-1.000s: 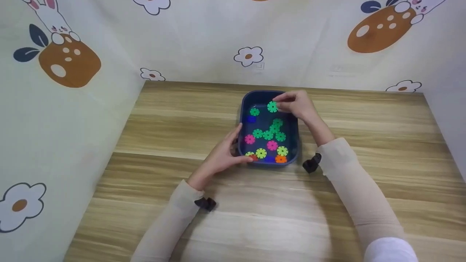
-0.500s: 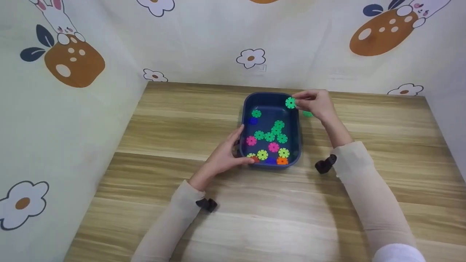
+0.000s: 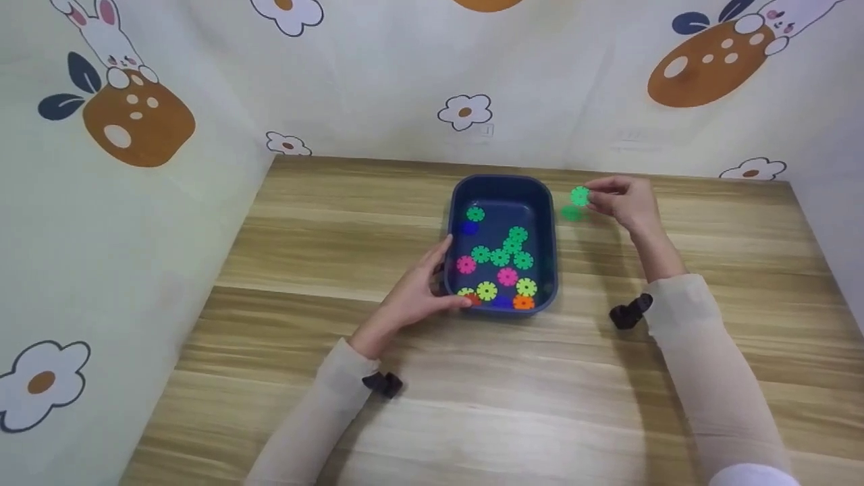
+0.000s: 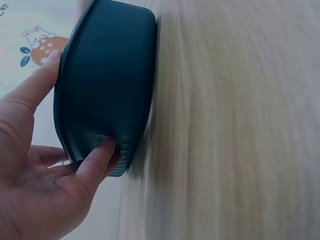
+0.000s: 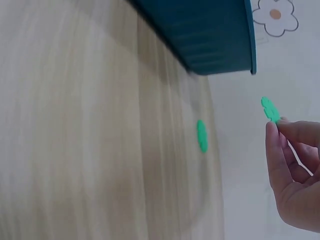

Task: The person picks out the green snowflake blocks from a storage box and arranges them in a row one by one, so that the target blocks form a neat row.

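A dark blue plastic bin stands on the table with several notched, flower-like plastic discs in it: green, pink, yellow, orange and blue. My left hand grips the bin's near left corner, thumb over the rim and fingers against the outer wall, as the left wrist view also shows on the bin. Right of the bin, my right hand pinches a green snowflake disc between thumb and fingertips, raised above the table. Below it, a second green disc lies flat on the wood beside the bin.
The wood-grain table runs back to a printed cloth backdrop, with another cloth panel along the left side. Black wrist cameras sit on both sleeves, one of them the left camera.
My right hand has carried the green disc out from over the bin, to the right past its rim, above the disc on the table. My left hand stays at the bin.
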`<action>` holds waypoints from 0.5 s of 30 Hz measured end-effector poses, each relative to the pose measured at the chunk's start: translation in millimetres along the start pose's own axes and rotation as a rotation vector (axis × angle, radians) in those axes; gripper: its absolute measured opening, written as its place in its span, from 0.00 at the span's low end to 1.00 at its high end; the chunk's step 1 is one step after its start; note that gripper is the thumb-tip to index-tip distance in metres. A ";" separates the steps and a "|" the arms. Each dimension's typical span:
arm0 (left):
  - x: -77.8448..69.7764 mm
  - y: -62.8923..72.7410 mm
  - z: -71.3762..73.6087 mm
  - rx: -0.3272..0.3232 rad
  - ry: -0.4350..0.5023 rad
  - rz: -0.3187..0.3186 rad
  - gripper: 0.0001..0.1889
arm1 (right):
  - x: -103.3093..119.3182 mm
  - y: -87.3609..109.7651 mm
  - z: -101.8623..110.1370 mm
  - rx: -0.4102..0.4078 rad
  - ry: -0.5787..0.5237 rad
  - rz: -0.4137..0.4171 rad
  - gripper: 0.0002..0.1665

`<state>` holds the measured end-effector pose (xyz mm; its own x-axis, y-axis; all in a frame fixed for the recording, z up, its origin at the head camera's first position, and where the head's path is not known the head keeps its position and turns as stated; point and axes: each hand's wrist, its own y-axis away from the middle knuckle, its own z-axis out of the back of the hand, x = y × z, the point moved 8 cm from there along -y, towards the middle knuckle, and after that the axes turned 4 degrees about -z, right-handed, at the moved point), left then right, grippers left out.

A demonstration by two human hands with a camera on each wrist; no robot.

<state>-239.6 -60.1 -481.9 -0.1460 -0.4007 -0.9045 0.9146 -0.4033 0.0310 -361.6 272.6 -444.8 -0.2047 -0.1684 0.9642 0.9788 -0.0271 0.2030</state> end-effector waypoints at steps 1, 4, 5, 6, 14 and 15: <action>-0.4 -0.2 0.2 0.000 0.002 -0.001 0.58 | -2.5 -1.0 3.4 -0.011 0.012 -0.011 0.13; -1.2 0.4 0.4 0.004 0.015 -0.002 0.57 | -9.6 -3.4 11.7 -0.039 0.061 -0.034 0.15; -1.7 0.6 0.7 0.002 0.012 -0.003 0.57 | -11.8 -4.3 13.9 -0.046 0.065 -0.041 0.15; -1.9 0.9 0.9 0.000 0.010 -0.002 0.57 | -13.8 -5.2 16.0 -0.053 0.068 -0.047 0.15; -0.5 1.1 0.9 -0.004 -0.020 0.016 0.57 | -29.4 -9.8 24.4 -0.080 0.152 -0.110 0.21; -0.9 0.9 1.1 -0.005 -0.021 0.015 0.57 | -31.5 -10.6 24.5 -0.078 0.153 -0.117 0.21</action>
<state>-239.1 -61.0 -480.5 -0.1399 -0.4237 -0.8949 0.9186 -0.3929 0.0424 -365.8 302.3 -473.1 -0.3187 -0.3077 0.8965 0.9475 -0.1300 0.2922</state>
